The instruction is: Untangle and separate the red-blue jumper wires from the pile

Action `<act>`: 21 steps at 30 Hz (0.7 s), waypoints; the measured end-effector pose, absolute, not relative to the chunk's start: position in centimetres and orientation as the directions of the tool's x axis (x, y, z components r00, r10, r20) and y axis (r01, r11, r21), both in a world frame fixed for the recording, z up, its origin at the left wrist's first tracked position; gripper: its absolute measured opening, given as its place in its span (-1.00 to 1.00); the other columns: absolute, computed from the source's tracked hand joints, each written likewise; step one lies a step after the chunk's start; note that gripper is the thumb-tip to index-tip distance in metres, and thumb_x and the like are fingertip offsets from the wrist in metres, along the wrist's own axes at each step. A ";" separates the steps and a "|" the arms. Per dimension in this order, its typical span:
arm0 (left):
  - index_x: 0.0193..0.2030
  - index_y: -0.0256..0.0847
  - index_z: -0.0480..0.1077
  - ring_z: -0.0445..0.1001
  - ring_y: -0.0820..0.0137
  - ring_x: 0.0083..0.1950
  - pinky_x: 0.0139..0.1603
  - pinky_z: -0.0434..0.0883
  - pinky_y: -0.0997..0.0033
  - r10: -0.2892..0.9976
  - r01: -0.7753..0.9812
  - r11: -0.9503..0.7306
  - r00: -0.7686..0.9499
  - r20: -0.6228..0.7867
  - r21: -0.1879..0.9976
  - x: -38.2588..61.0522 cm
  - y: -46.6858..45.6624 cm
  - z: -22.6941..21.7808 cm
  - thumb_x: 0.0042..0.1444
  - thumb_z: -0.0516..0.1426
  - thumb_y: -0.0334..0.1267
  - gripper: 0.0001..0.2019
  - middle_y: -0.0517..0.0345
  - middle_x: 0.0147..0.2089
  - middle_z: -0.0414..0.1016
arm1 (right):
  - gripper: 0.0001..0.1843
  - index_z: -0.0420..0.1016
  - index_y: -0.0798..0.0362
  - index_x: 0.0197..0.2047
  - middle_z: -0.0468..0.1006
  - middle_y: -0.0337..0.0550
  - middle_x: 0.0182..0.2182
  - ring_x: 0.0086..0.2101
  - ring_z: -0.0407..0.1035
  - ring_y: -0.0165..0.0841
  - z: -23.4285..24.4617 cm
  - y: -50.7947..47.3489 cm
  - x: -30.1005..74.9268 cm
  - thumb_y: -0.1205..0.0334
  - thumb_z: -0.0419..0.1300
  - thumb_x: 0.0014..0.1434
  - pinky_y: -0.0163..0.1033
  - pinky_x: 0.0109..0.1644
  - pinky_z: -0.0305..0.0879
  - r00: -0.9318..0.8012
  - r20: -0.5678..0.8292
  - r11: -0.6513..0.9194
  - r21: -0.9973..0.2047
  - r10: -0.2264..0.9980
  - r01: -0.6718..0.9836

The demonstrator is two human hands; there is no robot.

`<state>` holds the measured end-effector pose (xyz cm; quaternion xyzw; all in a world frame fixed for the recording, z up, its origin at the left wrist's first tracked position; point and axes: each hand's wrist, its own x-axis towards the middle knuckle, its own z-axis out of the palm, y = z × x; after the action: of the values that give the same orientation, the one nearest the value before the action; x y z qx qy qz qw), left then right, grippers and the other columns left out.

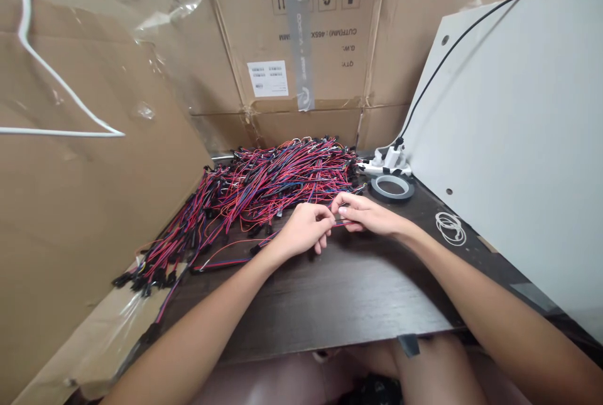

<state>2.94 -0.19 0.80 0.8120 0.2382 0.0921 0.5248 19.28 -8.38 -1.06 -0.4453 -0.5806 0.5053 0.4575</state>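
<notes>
Both hands meet over the dark table, just in front of a heap of red, blue and black wires. My left hand is pinched closed on a thin red and dark wire. Beside it, almost touching, my right hand has its fingers and thumb closed on the same wire. The wire's ends are partly hidden behind the fingers. Below and left of the left hand, another red and black wire bundle lies on the tabletop.
A roll of dark tape lies right of the heap, before a white power strip with plugs. A coiled white cord is at the right. Cardboard walls the back, and a white panel the right. A tape piece hangs off the front edge.
</notes>
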 end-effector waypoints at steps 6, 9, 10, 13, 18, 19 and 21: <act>-0.41 -0.34 0.33 0.27 0.56 -0.74 -0.77 0.20 0.62 0.475 0.359 -0.309 0.860 -0.184 0.881 2.8 0.2 1.2 0.09 0.01 -0.42 -0.89 0.26 -0.63 0.33 | -0.82 0.19 0.10 -0.17 0.15 -0.42 -0.64 -0.60 0.00 -0.52 -0.9 -8.7 19.8 0.21 0.04 0.17 -0.39 -0.52 -0.08 -0.220 0.040 0.099 -0.960 0.975 0.263; -0.36 -0.34 0.36 0.26 0.59 -0.71 -0.73 0.18 0.63 0.461 0.359 -0.369 0.872 -0.167 0.858 2.7 0.5 0.9 0.09 0.01 -0.41 -0.88 0.26 -0.59 0.33 | -0.82 0.20 0.09 -0.19 0.18 -0.41 -0.63 -0.60 0.00 -0.51 -0.8 -8.7 19.8 0.23 0.06 0.13 -0.38 -0.52 -0.06 -0.215 0.015 0.095 -0.926 0.977 0.366; -0.37 -0.34 0.37 0.24 0.60 -0.70 -0.71 0.17 0.63 0.459 0.346 -0.400 0.877 -0.141 0.849 2.7 0.5 0.9 0.08 0.03 -0.39 -0.88 0.26 -0.58 0.33 | -0.84 0.20 0.10 -0.22 0.19 -0.40 -0.63 -0.60 -0.01 -0.51 -0.7 -8.7 19.8 0.23 0.06 0.13 -0.38 -0.51 -0.06 -0.206 0.013 0.098 -0.908 0.979 0.408; -0.41 -0.35 0.41 0.21 0.62 -0.66 -0.63 0.16 0.62 0.453 0.306 -0.497 0.890 -0.059 0.812 2.7 0.8 0.8 0.07 0.07 -0.34 -0.86 0.24 -0.58 0.34 | -0.86 0.22 0.11 -0.33 0.21 -0.36 -0.61 -0.58 0.02 -0.51 -0.5 -8.8 19.7 0.21 0.06 0.13 -0.37 -0.50 -0.04 -0.174 0.030 0.115 -0.857 0.984 0.503; -0.42 -0.35 0.46 0.29 0.55 -0.53 -0.50 0.22 0.59 0.449 0.276 -0.554 0.893 0.002 0.785 2.7 1.0 1.0 0.04 0.08 -0.36 -0.85 0.20 -0.55 0.40 | -0.79 0.24 0.12 -0.36 0.23 -0.32 -0.58 -0.55 0.05 -0.49 -0.4 -8.7 19.8 0.13 0.08 0.12 -0.35 -0.48 -0.03 -0.150 0.044 0.113 -0.865 0.988 0.489; -0.41 -0.35 0.46 0.29 0.55 -0.53 -0.49 0.22 0.59 0.448 0.271 -0.541 0.894 0.000 0.796 2.6 1.0 1.0 0.03 0.09 -0.36 -0.86 0.20 -0.55 0.40 | -0.78 0.25 0.12 -0.37 0.22 -0.32 -0.57 -0.55 0.04 -0.48 -0.4 -8.7 19.9 0.11 0.08 0.12 -0.35 -0.48 -0.04 -0.144 0.049 0.113 -0.870 0.988 0.480; -0.41 -0.35 0.46 0.25 0.57 -0.56 -0.50 0.20 0.58 0.449 0.262 -0.502 0.893 -0.011 0.825 2.6 1.0 1.2 0.03 0.10 -0.35 -0.86 0.22 -0.57 0.38 | -0.76 0.25 0.12 -0.40 0.20 -0.32 -0.57 -0.54 0.02 -0.48 -0.4 -8.6 19.9 0.10 0.10 0.10 -0.34 -0.48 -0.04 -0.129 0.070 0.123 -0.878 0.989 0.463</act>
<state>2.57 1.05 1.16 0.8603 0.2066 0.1030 0.4545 19.91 -8.56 -0.44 -0.5528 -0.6569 0.3648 0.3602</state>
